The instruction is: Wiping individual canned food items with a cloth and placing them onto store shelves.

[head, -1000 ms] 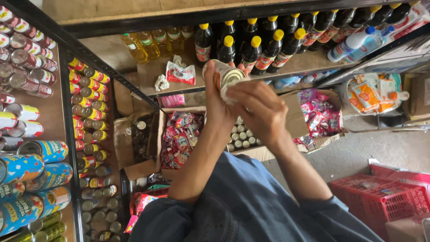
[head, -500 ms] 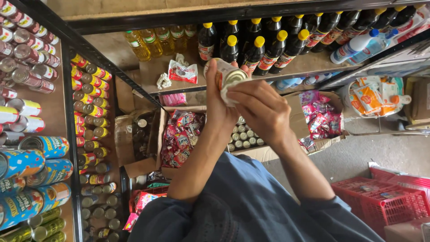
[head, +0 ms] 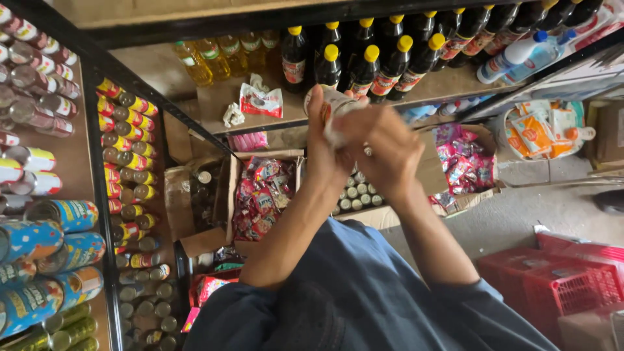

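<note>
Can, small and pale, sits gripped upright between both hands before the bottle shelf: left hand wraps its side, right hand clasps over. Likely rigid, light, smooth; hold the body.
</note>
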